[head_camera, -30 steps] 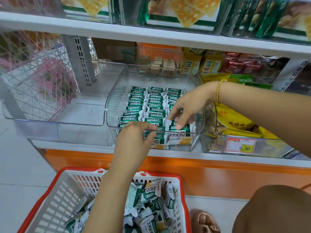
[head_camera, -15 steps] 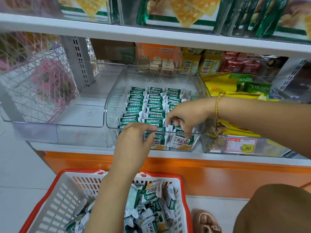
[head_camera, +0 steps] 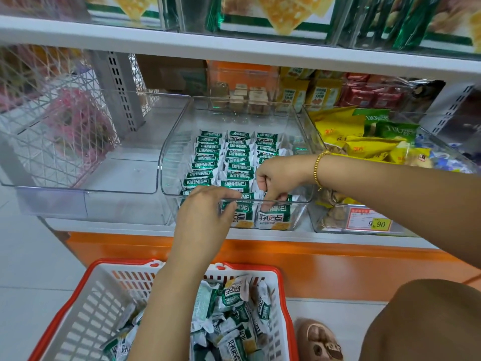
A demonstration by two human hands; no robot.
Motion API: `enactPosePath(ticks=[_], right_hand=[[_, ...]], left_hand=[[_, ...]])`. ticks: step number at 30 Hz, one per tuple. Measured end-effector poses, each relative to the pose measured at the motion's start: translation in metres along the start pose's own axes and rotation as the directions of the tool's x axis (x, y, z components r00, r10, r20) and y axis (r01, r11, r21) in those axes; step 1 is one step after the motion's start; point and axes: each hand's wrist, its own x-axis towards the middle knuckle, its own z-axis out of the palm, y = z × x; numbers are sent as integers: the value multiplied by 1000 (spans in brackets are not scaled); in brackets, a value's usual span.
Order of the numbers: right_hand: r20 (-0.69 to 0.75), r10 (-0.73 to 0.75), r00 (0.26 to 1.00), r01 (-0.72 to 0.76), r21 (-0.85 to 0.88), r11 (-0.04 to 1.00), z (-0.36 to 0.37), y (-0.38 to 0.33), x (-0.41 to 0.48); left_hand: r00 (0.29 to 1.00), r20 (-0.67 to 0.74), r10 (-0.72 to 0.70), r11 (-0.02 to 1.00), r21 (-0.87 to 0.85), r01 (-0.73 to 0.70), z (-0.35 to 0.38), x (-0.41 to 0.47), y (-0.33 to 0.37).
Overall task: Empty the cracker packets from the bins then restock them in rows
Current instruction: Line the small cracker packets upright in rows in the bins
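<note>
Restock under way. The middle bin (head_camera: pixel 169 162) carries three rows of cracker packets (head_camera: pixel 208 162), standing on edge and reaching the front wall. A strip along its right side is unfilled. The left bin (head_camera: pixel 78 183) shows no packets yet. The basket (head_camera: pixel 86 308) on the floor (head_camera: pixel 39 256) holds a loose heap (head_camera: pixel 231 321), so we judge the job well under half done.

Right hand (head_camera: pixel 278 178): fingers curled, tips pinching the top of the front packet (head_camera: pixel 273 216) of the right row.

Left hand (head_camera: pixel 203 217): fingers laid across the front rim over the middle row, thumb outside the wall. We cannot tell whether it holds a packet.

Against one second ago: the right hand has dropped from above the rows to the front packet. The left hand has barely shifted.
</note>
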Motion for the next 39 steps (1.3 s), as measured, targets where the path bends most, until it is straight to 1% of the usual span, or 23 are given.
enactPosePath(ticks=[6,8,11,13,14,16,17,18,19,21,23,25,27,28,29,30,31,32,33,35,37,39], right_hand=[[2,4,1000,-3,-149,989,3,-7,-12],[-6,-5,1000,4,-137,991,4,-7,-18],[-52,-13,999,8,-90,996,2,-10,-31],[-138,-6,990,-8,-98,995,-2,-14,-40],[-218,-23,976,-2,-113,994,-3,-17,-44],[-381,-83,921,37,-129,991,0,-28,-57],[-418,-112,902,71,-111,991,7,-37,-64],[-414,-141,899,111,-97,989,18,-45,-71],[-380,-170,909,141,-103,985,34,-51,-76],[-274,-193,942,161,-134,978,77,-54,-72],[-149,-129,980,113,-112,987,122,-47,-60],[-48,-14,999,16,36,999,164,-32,-40],[0,106,994,-103,232,967,201,-18,-22],[5,168,986,-159,355,921,216,-13,-15],[17,227,974,-206,482,851,229,-9,-9],[29,272,962,-236,589,773,239,-8,-4],[40,311,950,-259,657,708,246,-9,0],[33,338,940,-266,692,671,252,-11,5],[18,356,934,-264,707,656,255,-15,9],[7,375,927,-255,746,616,259,-22,15],[51,392,919,-273,799,536,264,-26,21],[80,412,908,-287,834,470,265,-27,21]], left_hand=[[1000,15,19,1000,6,-19,-1,-1,-2],[999,24,44,999,3,-44,-2,-5,-2],[998,-34,56,996,-67,-58,-7,-15,-5],[994,-102,39,989,-138,-53,-11,-24,-8],[990,-137,19,983,-180,-43,-14,-28,-11],[986,-164,-44,966,-259,0,-16,-38,-18],[986,-146,-78,962,-271,36,-15,-43,-24],[989,-104,-105,963,-259,75,-13,-47,-31],[991,-42,-130,967,-225,117,-9,-52,-40],[974,108,-201,973,-95,211,5,-65,-61],[922,243,-303,950,1,312,27,-81,-86],[850,329,-412,902,14,432,48,-100,-108],[783,385,-489,859,60,508,66,-119,-126],[760,399,-513,847,89,524,74,-128,-134],[746,402,-530,837,110,535,80,-135,-139],[739,401,-542,829,114,547,87,-139,-143],[741,394,-544,826,100,554,92,-143,-146],[746,378,-548,823,84,562,97,-144,-146],[749,352,-561,817,87,570,101,-144,-144],[754,285,-592,803,126,583,109,-140,-142],[751,233,-618,786,174,593,114,-134,-140],[734,227,-641,768,195,610,117,-129,-140]])
